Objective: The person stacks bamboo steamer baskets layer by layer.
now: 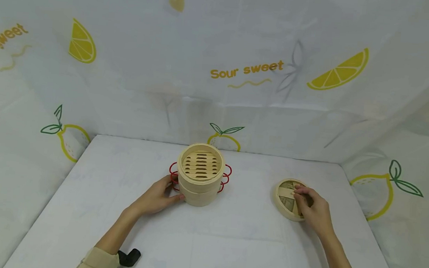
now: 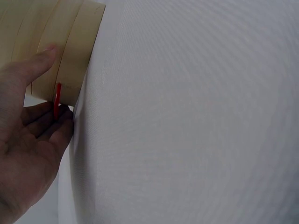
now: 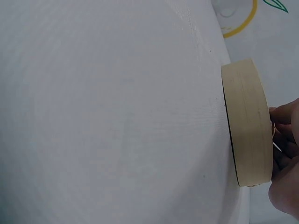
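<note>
A bamboo steamer (image 1: pixel 198 183) of stacked round tiers stands on the white table, with red loop handles on both sides. Its top is uncovered, so the slotted base inside shows in the head view. My left hand (image 1: pixel 158 196) holds the steamer's left side, thumb against the front wall and fingers around by a red handle (image 2: pixel 57 100). To the right, the round bamboo lid (image 1: pixel 285 200) lies on the table with its woven top up. My right hand (image 1: pixel 315 212) pinches the strip across the lid's top; in the right wrist view the lid's rim (image 3: pixel 247 123) partly hides the fingers.
White table surface (image 1: pixel 237 221) lies between the steamer and the lid and in front of both. A white sheet with lemon prints (image 1: pixel 204 77) rises behind the table and at its sides. Black wrist mounts (image 1: pixel 129 257) show near both forearms.
</note>
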### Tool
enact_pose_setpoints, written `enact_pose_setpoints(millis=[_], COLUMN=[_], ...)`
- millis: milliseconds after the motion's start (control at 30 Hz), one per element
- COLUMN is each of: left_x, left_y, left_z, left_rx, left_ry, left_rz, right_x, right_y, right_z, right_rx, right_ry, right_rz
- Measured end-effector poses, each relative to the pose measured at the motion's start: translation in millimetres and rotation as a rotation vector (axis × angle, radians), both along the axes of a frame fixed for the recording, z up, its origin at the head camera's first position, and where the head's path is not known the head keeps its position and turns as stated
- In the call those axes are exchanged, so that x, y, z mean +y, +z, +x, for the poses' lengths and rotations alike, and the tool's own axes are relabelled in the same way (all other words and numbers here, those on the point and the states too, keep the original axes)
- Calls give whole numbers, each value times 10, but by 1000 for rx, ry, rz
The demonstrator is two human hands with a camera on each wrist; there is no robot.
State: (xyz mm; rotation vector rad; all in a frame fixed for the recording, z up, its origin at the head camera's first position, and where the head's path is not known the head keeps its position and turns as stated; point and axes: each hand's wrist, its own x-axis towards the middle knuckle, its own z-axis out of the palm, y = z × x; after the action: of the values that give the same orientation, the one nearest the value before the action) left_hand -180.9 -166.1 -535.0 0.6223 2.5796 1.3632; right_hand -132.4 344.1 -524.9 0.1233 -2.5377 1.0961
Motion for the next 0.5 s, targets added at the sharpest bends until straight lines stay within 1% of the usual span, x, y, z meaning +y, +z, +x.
enact_pose_setpoints(millis=[267,500], left_x=[-18,-16], left_y=[-12,-11], left_z=[-2,1], left_rx=[22,-5], left_ry=[-10,-18], left_rz=[10,22], right_x=[-30,-26], right_y=[-15,-26], right_z=[-10,-17], right_rx=[58,63], right_ry=[26,36], right_rz=[0,0])
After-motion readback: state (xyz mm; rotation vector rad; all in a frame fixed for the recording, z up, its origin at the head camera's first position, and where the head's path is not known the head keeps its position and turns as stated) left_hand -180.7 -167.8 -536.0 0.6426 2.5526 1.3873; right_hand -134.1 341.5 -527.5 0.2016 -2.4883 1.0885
